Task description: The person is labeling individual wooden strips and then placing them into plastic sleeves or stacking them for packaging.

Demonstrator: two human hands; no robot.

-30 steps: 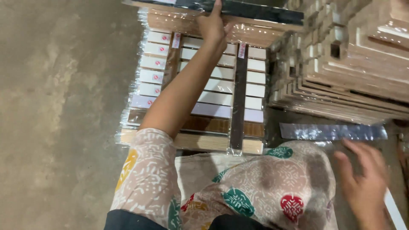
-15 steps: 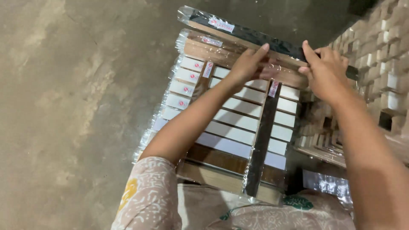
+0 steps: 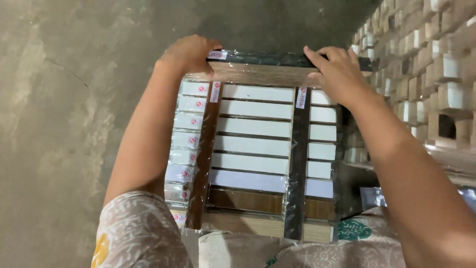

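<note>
Workshop or storeroom, bare concrete floor [image 3: 74,124], stacked wooden pieces [image 3: 426,64]

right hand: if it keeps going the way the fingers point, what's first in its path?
The right hand points left along the wrapped bundle's far edge. Past that edge, probably the left hand gripping the opposite corner.
</note>
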